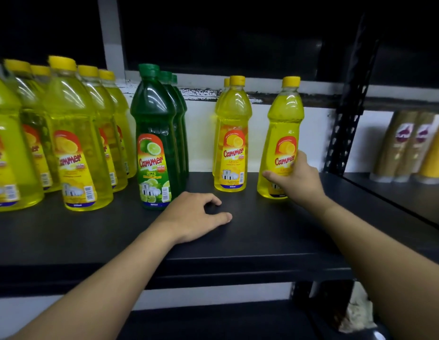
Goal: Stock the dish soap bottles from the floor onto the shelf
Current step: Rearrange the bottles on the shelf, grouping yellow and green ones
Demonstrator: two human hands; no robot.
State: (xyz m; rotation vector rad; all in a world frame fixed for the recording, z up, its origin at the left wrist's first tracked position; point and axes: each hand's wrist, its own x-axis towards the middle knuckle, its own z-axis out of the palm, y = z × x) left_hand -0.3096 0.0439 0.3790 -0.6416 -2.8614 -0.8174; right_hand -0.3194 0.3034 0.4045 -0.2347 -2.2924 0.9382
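From the left: large yellow bottles [76, 143] and green bottles [153, 143] stand on the shelf [262, 229]; your left hand [194, 214] rests on its board, fingers loosely curled, holding nothing. Right of the small yellow row [232, 133], your right hand [297, 182] grips the lower body of a full soap bottle [283, 128], which leans left, base at the shelf. Expect it to be heavy with liquid, its smooth plastic slippery and slightly yielding; hold low around the label, not the cap.

Yellow lemon bottles [232, 133] with yellow caps, dark green lime bottle [153, 136], black shelf [250, 231]
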